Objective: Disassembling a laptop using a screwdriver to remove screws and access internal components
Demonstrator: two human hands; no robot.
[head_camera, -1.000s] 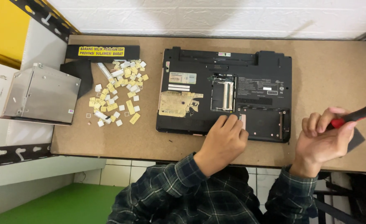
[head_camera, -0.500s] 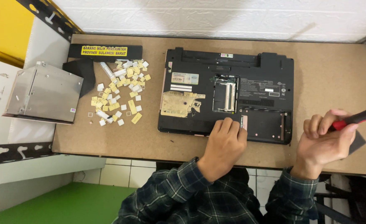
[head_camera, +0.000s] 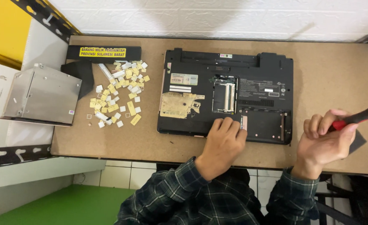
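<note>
Bright, even indoor light seen from above; the picture is mostly sharp.
Soft shadows fall across the white wall (head_camera: 217, 16) at the top of the frame. The red tool handle (head_camera: 361, 117) at the right edge is slightly blurred, and the lower corners look dimmer.

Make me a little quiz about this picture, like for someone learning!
1. True or false: the laptop lies bottom side up.
2. Which hand holds the red tool? A) left B) right
3. Fill in: the left hand rests on the laptop's ____ edge.

Key: 1. true. 2. B, the right hand. 3. near.
</note>
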